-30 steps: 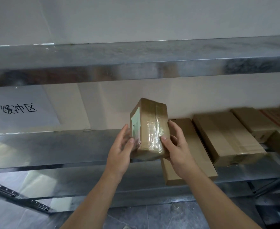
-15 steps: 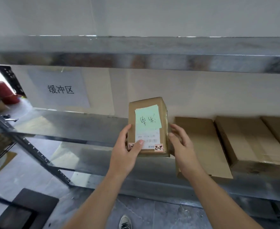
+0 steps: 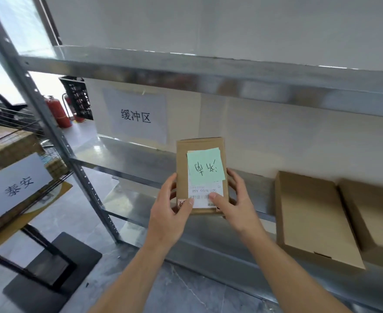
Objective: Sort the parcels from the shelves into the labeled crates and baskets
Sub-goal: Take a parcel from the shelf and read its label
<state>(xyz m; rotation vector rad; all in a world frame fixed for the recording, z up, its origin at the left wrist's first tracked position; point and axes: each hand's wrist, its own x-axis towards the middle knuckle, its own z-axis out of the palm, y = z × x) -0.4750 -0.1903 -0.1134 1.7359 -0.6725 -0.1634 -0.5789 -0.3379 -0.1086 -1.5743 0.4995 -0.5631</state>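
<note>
I hold a small brown cardboard parcel upright in front of the metal shelf. A green sticky note with handwriting and a white barcode label face me, both upside down. My left hand grips its lower left edge, thumb on the label. My right hand grips the lower right edge, thumb on the barcode. Two more brown parcels lie flat on the same shelf to the right.
A wire basket with a white sign and boxes inside stands at the left on a stand. The shelf upright runs diagonally between it and me. A paper sign hangs on the wall. Red extinguishers stand behind.
The parcel was turned so its labelled face is towards me, and my right hand closed onto its edge. My view swung left, bringing the wire basket and shelf upright into sight.
</note>
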